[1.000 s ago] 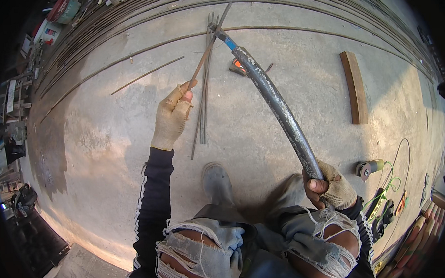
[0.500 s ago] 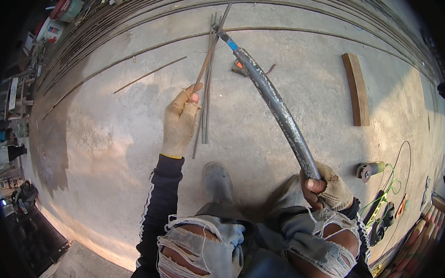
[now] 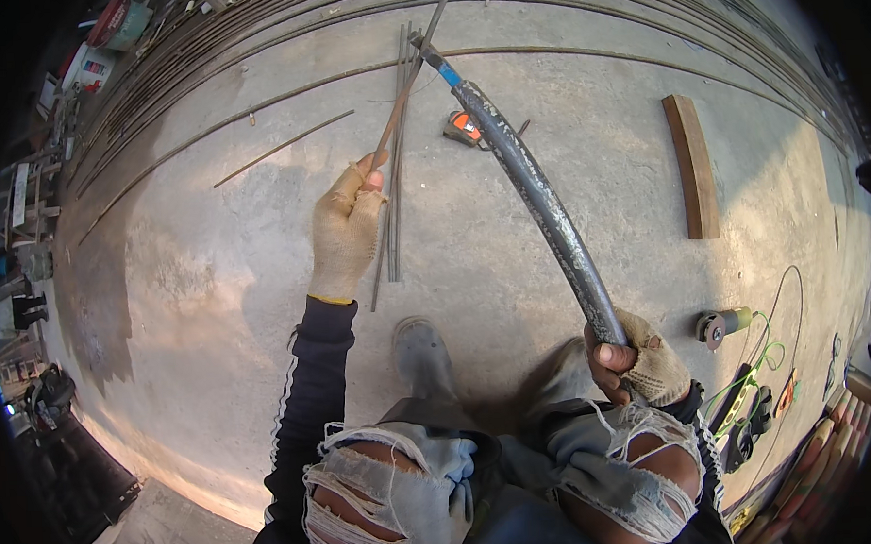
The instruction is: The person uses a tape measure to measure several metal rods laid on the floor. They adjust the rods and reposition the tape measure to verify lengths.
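Note:
Gloved, my left hand (image 3: 346, 222) is closed on a thin rusty steel rod (image 3: 395, 118) that slants up and away to the right. My right hand (image 3: 643, 360), also gloved with bare fingertips, grips the near end of a long dark bending bar (image 3: 539, 195) beside my right knee. Its worn tubular handle leads to a blue-banded neck. The bar's dark head meets the rod near the rod's far end; exactly how they engage is too small to tell. Beneath the held rod, several thin steel rods (image 3: 396, 245) lie on the concrete floor.
An orange-and-black tape measure (image 3: 463, 127) lies partly behind the bar. One short rod (image 3: 284, 148) rests at left, long rods (image 3: 562, 54) stretch across the far side. At right are a wooden block (image 3: 691, 168), an angle grinder (image 3: 722, 326) and a green cord (image 3: 772, 355).
The whole view has shifted slightly, and more of the tape measure shows beside the bar. Both hands keep their grips, with the bar's head still at the rod.

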Motion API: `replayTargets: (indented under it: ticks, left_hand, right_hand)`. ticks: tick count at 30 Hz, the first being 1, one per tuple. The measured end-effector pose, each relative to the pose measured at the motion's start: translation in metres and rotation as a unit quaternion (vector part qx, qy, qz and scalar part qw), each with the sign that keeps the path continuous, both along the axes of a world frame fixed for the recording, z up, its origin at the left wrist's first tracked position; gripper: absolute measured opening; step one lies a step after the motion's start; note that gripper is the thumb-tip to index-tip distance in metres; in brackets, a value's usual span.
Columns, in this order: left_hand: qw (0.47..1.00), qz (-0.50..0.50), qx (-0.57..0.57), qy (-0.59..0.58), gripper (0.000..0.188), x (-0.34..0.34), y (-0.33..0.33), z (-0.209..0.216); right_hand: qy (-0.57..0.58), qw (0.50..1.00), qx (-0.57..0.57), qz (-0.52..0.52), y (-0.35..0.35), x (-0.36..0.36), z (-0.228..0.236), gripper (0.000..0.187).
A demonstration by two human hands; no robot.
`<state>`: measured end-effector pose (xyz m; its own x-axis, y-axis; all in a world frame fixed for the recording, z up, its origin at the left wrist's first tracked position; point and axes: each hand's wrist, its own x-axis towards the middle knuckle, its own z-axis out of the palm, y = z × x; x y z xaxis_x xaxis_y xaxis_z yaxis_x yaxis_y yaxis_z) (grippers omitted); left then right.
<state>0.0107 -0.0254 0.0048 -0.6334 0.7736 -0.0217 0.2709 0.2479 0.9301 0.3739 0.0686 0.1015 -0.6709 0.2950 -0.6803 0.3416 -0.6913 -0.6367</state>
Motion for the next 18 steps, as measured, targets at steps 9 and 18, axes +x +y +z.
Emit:
replayTargets:
  ticks: [9, 18]
  left_hand:
    - [0.999, 0.031, 0.015, -0.042, 0.044, 0.012, 0.008, 0.0]
    - [0.996, 0.025, 0.043, -0.073, 0.043, 0.016, 0.005, -0.013]
  right_hand:
    - [0.033, 0.999, 0.001, -0.011, 0.001, -0.006, -0.004, 0.047]
    - [0.012, 1.0, 0.0, 0.008, 0.004, -0.002, -0.005, 0.047]
